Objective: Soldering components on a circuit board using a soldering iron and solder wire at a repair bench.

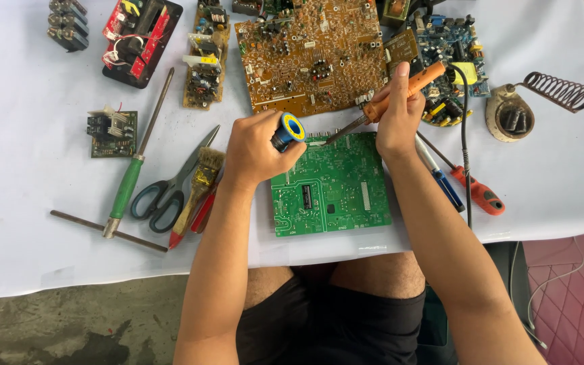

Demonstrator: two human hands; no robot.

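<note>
I note right hand point(397, 125) fingers clamped on orange-handled soldering iron point(393, 98), left hand point(255, 149) fingers clamped on blue solder spool point(289, 130); the hot tip at 12 o'clock on the green printed circuit board point(330, 186) could, I judge, scorch neighbouring pads if either hand slips.

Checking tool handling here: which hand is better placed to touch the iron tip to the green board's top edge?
Right: the right hand grips the soldering iron, tip at the green board edge; the left hand holds a solder spool.

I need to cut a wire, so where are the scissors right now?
In the head view, the scissors lie on the white table left of the left hand, between the green-handled screwdriver and the brush.
</note>
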